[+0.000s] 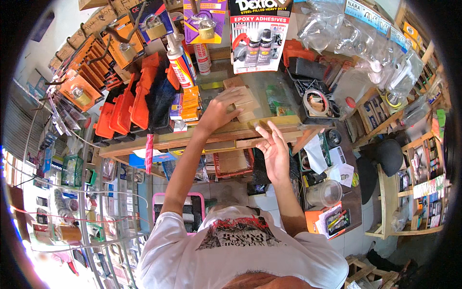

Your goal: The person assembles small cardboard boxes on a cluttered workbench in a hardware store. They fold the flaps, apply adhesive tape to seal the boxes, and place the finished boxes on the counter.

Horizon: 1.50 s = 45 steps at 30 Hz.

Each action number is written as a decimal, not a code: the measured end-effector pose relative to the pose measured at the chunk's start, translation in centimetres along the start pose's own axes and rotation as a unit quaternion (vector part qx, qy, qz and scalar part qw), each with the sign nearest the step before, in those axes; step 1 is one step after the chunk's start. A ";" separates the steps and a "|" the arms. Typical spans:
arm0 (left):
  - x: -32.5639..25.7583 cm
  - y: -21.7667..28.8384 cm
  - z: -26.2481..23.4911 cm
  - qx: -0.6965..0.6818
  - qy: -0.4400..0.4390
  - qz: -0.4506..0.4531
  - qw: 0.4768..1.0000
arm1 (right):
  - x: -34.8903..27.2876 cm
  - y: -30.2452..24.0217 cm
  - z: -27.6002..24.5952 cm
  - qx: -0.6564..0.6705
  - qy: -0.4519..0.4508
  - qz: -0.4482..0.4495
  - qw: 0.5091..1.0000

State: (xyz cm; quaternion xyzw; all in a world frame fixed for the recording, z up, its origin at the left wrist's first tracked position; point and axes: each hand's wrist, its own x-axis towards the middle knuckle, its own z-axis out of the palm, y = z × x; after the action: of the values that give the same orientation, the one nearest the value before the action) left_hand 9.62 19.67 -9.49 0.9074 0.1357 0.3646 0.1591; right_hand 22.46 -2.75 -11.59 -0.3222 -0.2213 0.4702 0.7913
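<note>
Dressed in a loose white T-shirt (166,260), softly creased over the shoulders. Bears across the chest a wide printed graphic (236,233), mostly black and grey, with ragged red shapes along the edge farther from the neck and rows of black capitals along the nearer edge, upside down as seen from above. Has roomy, plain white short sleeves, left (168,225) and right (313,245). Bare along the left forearm (188,173) and right forearm (288,204), down to slender left fingers (231,95) and right fingers (278,137).

- The left forearm (190,161) reached forward; the left hand (220,110) lay back-up, fingers extended rightward.
- The right hand (275,156) sat lower, palm upward, fingers loosely bent.
</note>
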 end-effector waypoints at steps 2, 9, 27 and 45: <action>-0.5 0.4 0.5 -0.015 0.002 -0.008 1.000 | -0.5 -0.1 -0.5 -0.007 0.011 0.012 1.000; -1.4 1.3 1.5 -0.054 0.023 -0.006 0.998 | 1.5 -0.7 -0.3 0.110 -0.105 0.024 0.988; -1.8 1.3 1.8 -0.062 0.049 -0.043 0.996 | 5.0 0.9 0.0 0.336 -0.139 0.130 0.922; -1.6 1.1 1.5 0.000 0.028 0.018 0.999 | 4.1 0.5 1.0 0.330 -0.131 0.115 0.928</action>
State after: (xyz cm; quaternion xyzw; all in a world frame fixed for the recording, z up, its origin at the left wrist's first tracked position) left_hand 9.71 17.78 -11.13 0.8993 0.1233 0.3923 0.1486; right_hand 23.41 1.35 -11.10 -0.0017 -0.1172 0.6427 0.7571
